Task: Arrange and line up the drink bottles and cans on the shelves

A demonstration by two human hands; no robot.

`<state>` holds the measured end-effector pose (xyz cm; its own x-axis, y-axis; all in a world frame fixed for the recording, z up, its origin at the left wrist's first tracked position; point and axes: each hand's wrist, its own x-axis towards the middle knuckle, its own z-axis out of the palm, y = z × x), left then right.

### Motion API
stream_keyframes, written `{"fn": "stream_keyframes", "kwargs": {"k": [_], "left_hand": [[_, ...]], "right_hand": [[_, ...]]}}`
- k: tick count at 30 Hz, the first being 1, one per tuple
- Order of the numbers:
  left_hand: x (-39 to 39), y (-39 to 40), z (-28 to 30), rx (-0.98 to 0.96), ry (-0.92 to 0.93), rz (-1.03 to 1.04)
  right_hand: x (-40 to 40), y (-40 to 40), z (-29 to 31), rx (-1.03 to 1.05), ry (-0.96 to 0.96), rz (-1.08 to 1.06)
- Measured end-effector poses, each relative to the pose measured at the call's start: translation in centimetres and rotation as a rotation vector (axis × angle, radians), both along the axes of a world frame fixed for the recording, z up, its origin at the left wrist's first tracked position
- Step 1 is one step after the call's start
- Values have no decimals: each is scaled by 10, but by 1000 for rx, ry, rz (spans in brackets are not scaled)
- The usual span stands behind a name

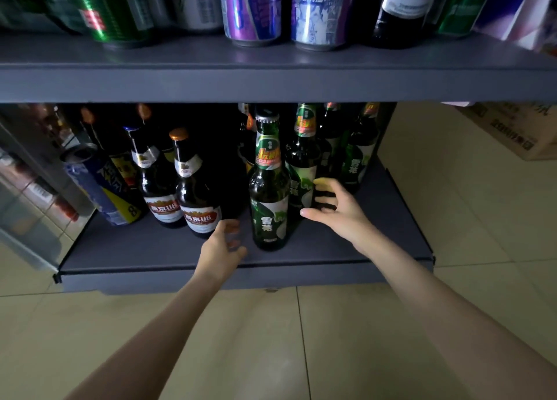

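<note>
Now, green bottle (268,188): tall, shiny glass, upright on flat grey shelf (150,249).
Left hand (221,246): fingers loose, holding nothing.
Right hand (334,206): fingers spread, holding nothing.

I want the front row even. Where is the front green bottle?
In the head view, the front green bottle stands centre-front on the lower shelf, between the left hand and right hand.

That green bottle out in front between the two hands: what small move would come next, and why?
Probably closing both hands on the front green bottle and sliding it back. It stands nearer the bottom shelf edge than the green bottles behind it. The left hand and right hand flank it, fingers apart, holding nothing.
</note>
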<state>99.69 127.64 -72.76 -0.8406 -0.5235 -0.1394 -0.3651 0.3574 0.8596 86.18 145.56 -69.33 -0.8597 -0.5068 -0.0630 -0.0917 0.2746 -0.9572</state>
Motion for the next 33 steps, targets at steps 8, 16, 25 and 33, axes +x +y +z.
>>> {"fn": "stream_keyframes", "kwargs": {"k": [8,16,25,33], "left_hand": [[-2,-3,15,92,127,-203],[-5,-8,8,69,132,-270],[-28,2,12,-31,118,-221],[-84,41,10,54,98,-118]], "right_hand": [[36,-36,-23,-47,103,-205],[44,-60,-12,13,236,-63],[32,-5,2,144,242,-23],[-29,70,-8,150,204,-331]]}}
